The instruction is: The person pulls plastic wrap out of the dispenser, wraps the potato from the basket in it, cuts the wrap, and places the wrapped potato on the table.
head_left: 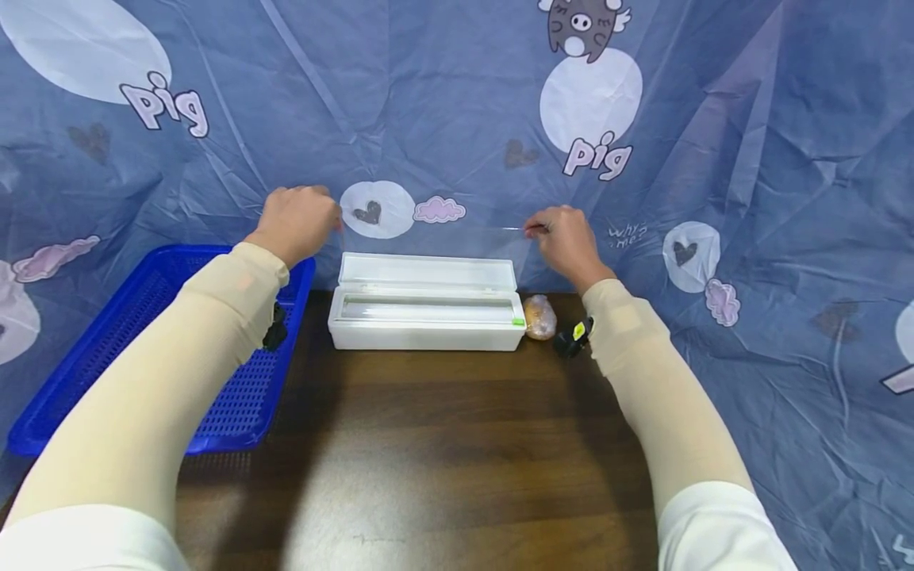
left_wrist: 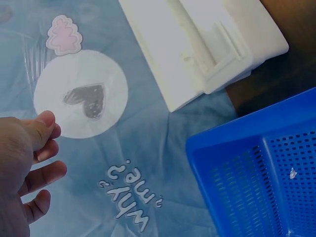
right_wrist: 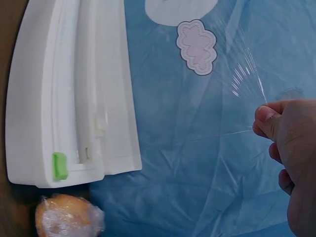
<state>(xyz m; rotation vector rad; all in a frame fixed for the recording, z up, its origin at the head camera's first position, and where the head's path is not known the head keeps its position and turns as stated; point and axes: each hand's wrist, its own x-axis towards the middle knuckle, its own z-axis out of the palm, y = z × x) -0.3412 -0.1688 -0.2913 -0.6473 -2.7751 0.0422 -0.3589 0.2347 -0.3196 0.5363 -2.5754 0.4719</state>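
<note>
Your left hand [head_left: 300, 222] and right hand [head_left: 567, 244] each pinch the clear film [right_wrist: 245, 79], thumb closed on forefinger, the other fingers loosely bent. The film spans the gap between your fingers, beyond the open white box [head_left: 428, 333] on the desk [head_left: 428, 428]. A wrapped bun [head_left: 539, 319] sits beside the box; the basket [head_left: 243, 403] stands left.

A blue plastic basket [head_left: 241, 403] with many small holes stands on the brown wooden counter [head_left: 428, 444], at its left side. Behind, I see a wrinkled blue-grey sheet [head_left: 443, 119], printed with a winged pig [head_left: 560, 30], pink clouds [head_left: 439, 210] and grey hearts [head_left: 684, 253].
</note>
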